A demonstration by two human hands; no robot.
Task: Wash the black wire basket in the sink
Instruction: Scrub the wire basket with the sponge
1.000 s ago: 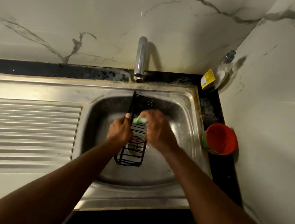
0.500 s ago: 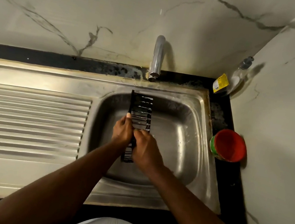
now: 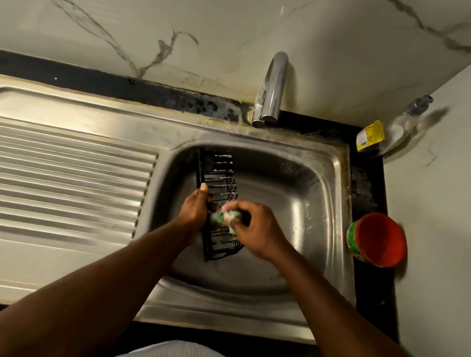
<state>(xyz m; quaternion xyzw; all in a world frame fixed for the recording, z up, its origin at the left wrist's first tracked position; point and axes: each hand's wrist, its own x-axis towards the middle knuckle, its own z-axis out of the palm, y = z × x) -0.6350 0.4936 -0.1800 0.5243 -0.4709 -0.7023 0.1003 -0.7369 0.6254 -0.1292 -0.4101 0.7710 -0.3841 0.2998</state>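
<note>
A long black wire basket stands on edge inside the steel sink bowl, with foam on its upper wires. My left hand grips its left rim near the middle. My right hand holds a green scrub sponge against the basket's wires. The basket's lower end shows below both hands.
A chrome tap stands behind the bowl; no water is seen running. The ribbed drainboard lies to the left. A red-topped tub sits on the black counter at right, and a soap bottle in the back corner.
My right hand has moved up and to the right along the basket, and the green sponge now shows in it. The basket's top has tilted to the left. My left hand keeps its grip.
</note>
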